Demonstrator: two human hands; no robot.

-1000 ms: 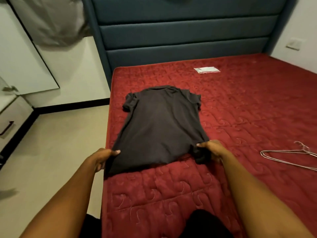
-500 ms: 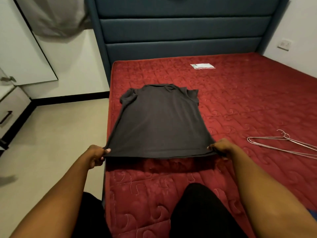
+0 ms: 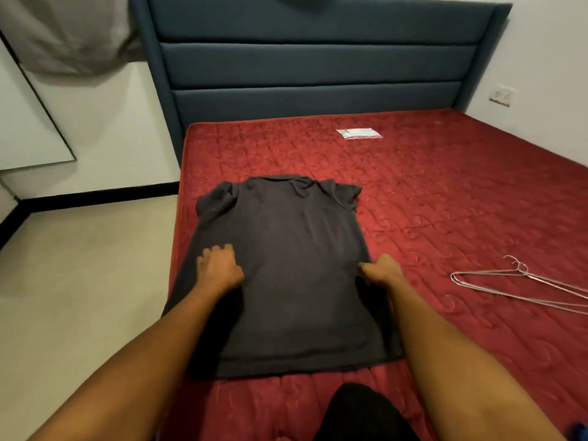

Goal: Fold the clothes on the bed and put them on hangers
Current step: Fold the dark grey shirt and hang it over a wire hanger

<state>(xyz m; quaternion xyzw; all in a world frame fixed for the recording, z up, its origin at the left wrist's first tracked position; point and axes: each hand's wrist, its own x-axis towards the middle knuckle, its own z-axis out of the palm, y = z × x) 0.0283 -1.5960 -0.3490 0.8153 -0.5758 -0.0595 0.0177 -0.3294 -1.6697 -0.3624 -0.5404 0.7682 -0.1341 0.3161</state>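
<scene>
**Fingers.** The left hand [image 3: 219, 270] has its fingers [image 3: 222, 249] spread and loosely bent on top of the cloth. They are released and grasp nothing, only pressing down. The right hand [image 3: 380, 272] has its fingers [image 3: 369, 276] curled at the shirt's right side edge, thumb pointing inward. I cannot tell whether cloth is pinched there or merely pressed.

**Object.** A dark collared shirt [image 3: 296, 297] lies spread on the red bed [image 3: 445, 202], collar toward the headboard [image 3: 318, 68] and hem toward the person. Both sleeves are bunched at the shoulders. The shirt's left side follows the bed's left edge and seems to overhang it toward the floor [image 3: 79, 281].

**Judgement.** The step in hand looks like flattening and squaring before the first fold. The task is early: nothing is folded and nothing is hung.

**Method notes.**
- Sweep both palms outward from the middle so creases leave at the side seams.
- Pull the left side fully onto the bed first, since an overhanging edge is likely to drag the fold crooked.
- Lay each sleeve flat before turning it in.
- Anchor with the left palm while the right draws its side across, or the cloth may slide on the quilted cover.

**Surroundings.** Wire hangers [image 3: 525, 284] lie on the bed to the right, within reach but apart from the shirt. A white packet [image 3: 359, 133] sits well away, near the headboard.
</scene>
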